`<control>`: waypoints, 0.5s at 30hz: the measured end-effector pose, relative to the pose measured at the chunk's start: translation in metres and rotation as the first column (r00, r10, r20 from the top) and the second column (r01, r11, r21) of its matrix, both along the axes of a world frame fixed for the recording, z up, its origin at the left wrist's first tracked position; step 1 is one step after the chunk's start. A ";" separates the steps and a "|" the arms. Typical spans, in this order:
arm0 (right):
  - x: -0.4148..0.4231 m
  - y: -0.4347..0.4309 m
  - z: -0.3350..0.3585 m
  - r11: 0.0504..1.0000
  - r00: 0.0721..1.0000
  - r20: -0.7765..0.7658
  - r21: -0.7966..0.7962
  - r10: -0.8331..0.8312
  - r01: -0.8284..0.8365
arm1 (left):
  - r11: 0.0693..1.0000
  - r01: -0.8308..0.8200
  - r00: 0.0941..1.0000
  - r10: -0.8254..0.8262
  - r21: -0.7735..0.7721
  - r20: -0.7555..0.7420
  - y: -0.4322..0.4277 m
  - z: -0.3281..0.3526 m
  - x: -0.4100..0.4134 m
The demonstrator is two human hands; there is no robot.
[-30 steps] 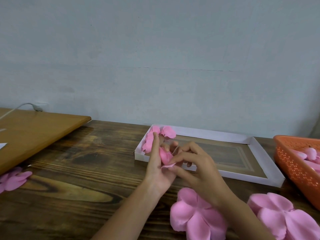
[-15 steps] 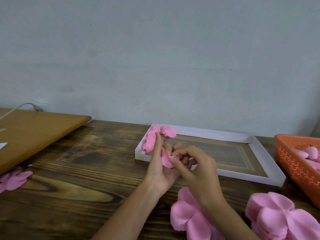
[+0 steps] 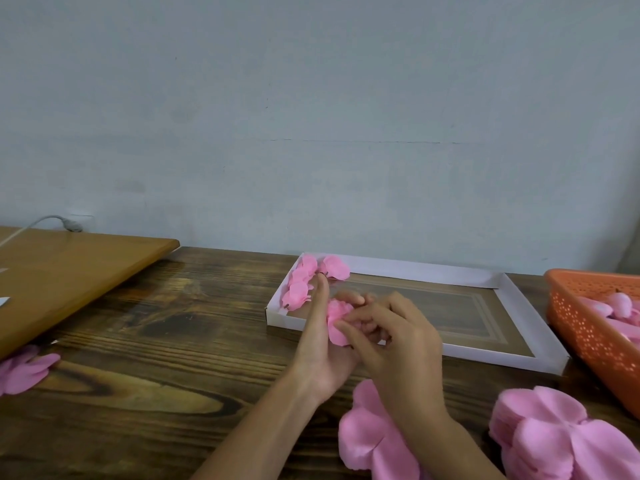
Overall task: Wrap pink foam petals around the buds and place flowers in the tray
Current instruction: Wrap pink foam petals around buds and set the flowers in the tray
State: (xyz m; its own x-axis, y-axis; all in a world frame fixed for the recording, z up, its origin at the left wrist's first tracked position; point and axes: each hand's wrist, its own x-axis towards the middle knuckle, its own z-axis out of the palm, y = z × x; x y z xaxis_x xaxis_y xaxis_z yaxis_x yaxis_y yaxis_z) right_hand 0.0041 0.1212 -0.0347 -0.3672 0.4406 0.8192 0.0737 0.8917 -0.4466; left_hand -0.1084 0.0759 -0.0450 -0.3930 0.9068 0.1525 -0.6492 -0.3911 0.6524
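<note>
Head view: pink flower (image 3: 337,320) between left hand (image 3: 317,351) and right hand (image 3: 403,344)

Tray (image 3: 415,270): white card rim, with a printed border of lines on the brown floor; no letters or numbers to be read.
Basket (image 3: 585,336): orange perforated wall; no label or brand readable.
Board (image 3: 76,271): bare wood face; the white scrap at its left edge is too small to tell whether it bears writing.
Table (image 3: 166,344): wood grain only; no sign or mark readable.
Overall: no legible text anywhere in view.
</note>
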 end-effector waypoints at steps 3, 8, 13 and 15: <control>0.000 -0.002 0.002 0.998 0.998 0.029 0.045 -0.050 0.049 | 0.999 -0.045 0.997 0.045 -0.011 -0.056 0.001 0.000 0.001; 0.004 0.000 0.005 0.997 0.984 0.175 0.057 0.033 -0.043 | 0.987 -0.134 0.989 0.127 -0.093 -0.077 0.001 0.001 -0.001; 0.009 0.020 0.012 0.973 0.961 0.169 -0.120 0.217 -0.198 | 0.998 -0.029 0.997 0.026 -0.049 -0.067 0.001 0.003 -0.006; 0.011 0.025 0.015 0.964 0.944 0.209 -0.130 0.254 -0.230 | 1.000 -0.003 0.997 0.003 0.000 -0.078 0.000 0.005 -0.005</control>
State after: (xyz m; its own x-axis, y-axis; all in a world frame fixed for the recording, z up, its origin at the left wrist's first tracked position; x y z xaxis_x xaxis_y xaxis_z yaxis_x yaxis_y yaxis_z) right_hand 0.0152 0.1466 -0.0195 -0.6404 0.3932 0.6597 -0.0309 0.8452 -0.5336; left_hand -0.1134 0.0755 -0.0402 -0.3830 0.9055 0.1826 -0.5948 -0.3930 0.7013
